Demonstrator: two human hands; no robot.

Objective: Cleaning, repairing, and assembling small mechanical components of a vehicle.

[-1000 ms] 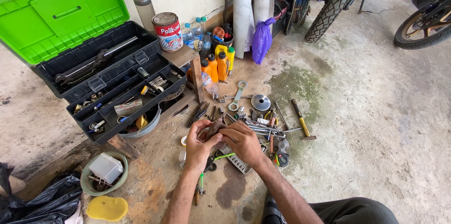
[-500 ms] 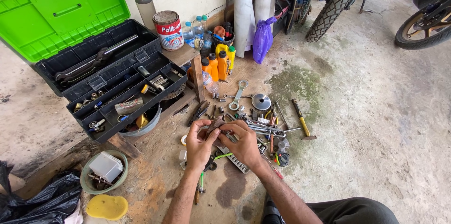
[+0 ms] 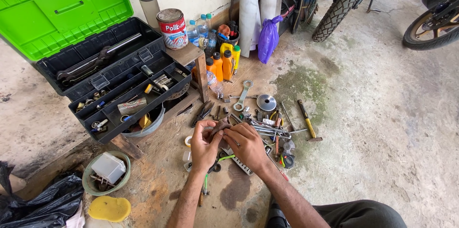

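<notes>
Dead centre of the frame, your left hand (image 3: pixel 204 145) and right hand (image 3: pixel 247 144) both gripped a small dark part (image 3: pixel 221 125), scattered tools (image 3: pixel 267 125) just right.

From my feed, head cam looking down: I see two bare forearms, no sleeves anywhere in shot, so short-sleeved or sleeveless top, can't tell which. Left hand (image 3: pixel 204 145) and right hand (image 3: pixel 247 145) both bare: no gloves, no watch, no wristband that I can make out. Rings: can't tell at this res. Fingers look smudged w/ dark grime, esp. round the tips. Forearms show some dark hair. Bottom right of the frame I get one leg in dark olive-grey trousers (image 3: pixel 363 213), plain fabric, no pattern or pockets visible. Rest of the body is out of frame.
</notes>
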